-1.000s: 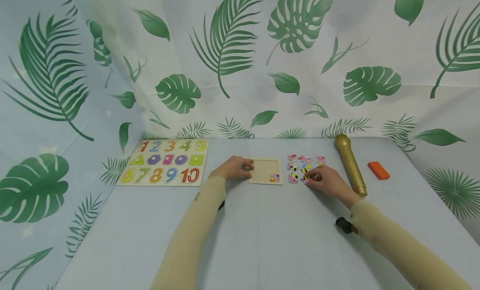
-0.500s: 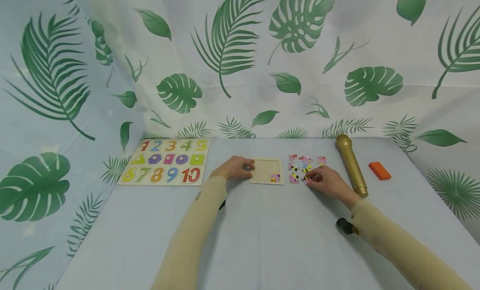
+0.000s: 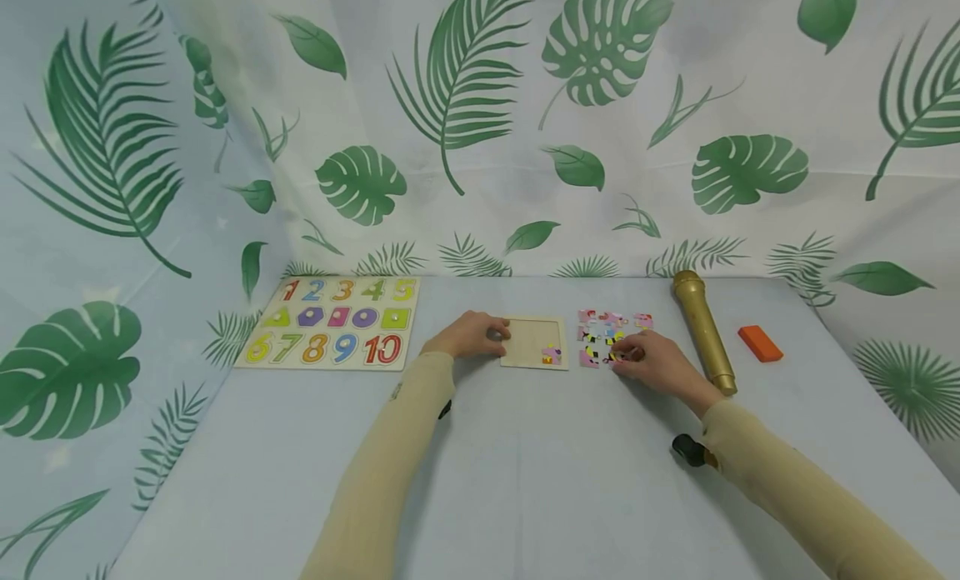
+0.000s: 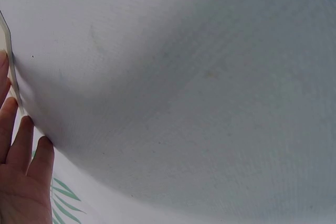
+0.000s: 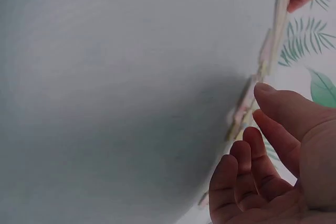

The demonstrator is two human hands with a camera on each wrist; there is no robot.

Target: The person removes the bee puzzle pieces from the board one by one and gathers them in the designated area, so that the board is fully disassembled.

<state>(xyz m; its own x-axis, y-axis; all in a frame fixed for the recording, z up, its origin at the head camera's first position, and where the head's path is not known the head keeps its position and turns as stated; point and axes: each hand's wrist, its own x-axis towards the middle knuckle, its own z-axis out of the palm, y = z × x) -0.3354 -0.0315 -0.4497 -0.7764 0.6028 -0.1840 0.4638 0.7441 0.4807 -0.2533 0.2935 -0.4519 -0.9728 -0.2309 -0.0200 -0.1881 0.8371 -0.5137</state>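
My left hand is at the left side of a shallow wooden puzzle tray, thumb and fingers on its edge. In the left wrist view the fingers reach that edge. One pink jigsaw piece lies in the tray's near right corner. To the right, several loose pink and yellow jigsaw pieces lie in rows on the table. My right hand has thumb and index finger at the sides of a black-and-yellow piece in the nearest row. The right wrist view shows its other fingers curled.
A number-and-shape peg board lies at the back left. Right of my right hand are a gold microphone and an orange block. A leaf-patterned cloth hangs behind the table.
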